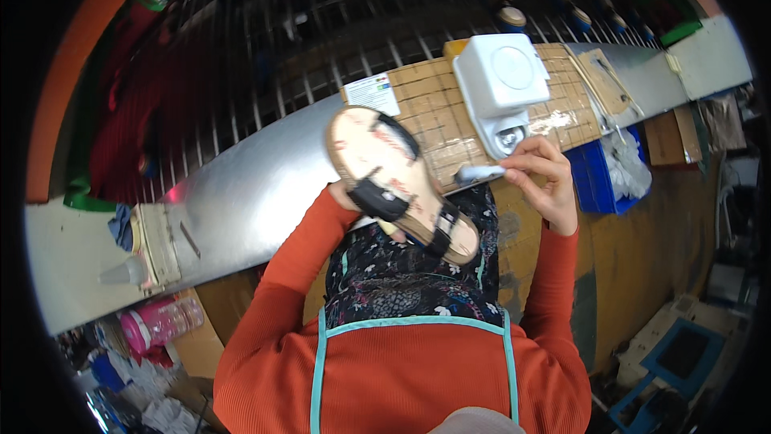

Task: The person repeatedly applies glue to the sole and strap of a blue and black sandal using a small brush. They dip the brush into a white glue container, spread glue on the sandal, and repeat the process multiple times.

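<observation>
My left hand is closed around the edge of a sandal, mostly hidden beneath it. The sandal has a beige insole with reddish marks and black straps, and it tilts over my lap with its narrower end toward the lower right. My right hand pinches a small pale-handled brush with a dark, blurred tip pointing at the sandal, a gap between them. Just beyond that hand stands a white plastic dispenser with a small metallic cup at its near side.
A cardboard-covered board lies on the metal bench, with a printed card on it. Behind runs a rack of metal bars carrying several shoes at the right. A blue bin with white crumpled material sits right; a pink bottle stands lower left.
</observation>
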`<state>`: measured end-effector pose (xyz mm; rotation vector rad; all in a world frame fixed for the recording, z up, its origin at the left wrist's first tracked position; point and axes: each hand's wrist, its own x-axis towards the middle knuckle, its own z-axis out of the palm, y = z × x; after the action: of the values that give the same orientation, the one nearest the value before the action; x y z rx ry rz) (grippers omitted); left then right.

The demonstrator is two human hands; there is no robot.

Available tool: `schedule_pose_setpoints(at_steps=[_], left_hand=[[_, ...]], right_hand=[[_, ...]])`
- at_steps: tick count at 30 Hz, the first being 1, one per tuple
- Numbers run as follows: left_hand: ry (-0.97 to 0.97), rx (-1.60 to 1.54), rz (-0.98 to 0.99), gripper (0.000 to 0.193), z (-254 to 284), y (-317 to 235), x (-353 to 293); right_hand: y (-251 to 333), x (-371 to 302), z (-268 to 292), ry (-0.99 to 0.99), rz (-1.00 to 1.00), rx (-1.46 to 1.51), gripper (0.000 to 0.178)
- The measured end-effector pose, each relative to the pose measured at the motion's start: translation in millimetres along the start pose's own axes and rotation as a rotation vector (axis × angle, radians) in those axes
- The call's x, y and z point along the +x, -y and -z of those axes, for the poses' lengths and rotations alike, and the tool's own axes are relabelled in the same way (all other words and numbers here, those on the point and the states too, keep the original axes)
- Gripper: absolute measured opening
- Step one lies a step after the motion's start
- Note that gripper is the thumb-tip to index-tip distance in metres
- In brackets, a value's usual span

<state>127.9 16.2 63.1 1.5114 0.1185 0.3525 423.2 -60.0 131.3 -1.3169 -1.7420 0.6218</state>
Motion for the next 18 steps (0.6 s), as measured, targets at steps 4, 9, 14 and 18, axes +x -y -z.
schedule_pose_setpoints(at_steps=[4, 9, 14, 18], left_hand=[[-0.205, -0.456, -0.016, 0.104, 11, -11, -17], [-0.42, -0.662, -0.491, 0.112, 4, -32, -13], [-0.647, -1.116, -0.417, 0.125, -15, -55, -16], [-0.698, -1.185, -0.328, 0.128, -17, -50, -19]], right_hand=[[-32, -33, 10, -0.309, -0.251, -0.279, 0.011], [-46, -36, 2, -0.347, -0.1, -0.868, 0.011], [-37, -32, 6, -0.286, -0.038, -0.963, 0.009], [-42, -36, 13, -0.296, -0.26, -0.738, 0.006]])
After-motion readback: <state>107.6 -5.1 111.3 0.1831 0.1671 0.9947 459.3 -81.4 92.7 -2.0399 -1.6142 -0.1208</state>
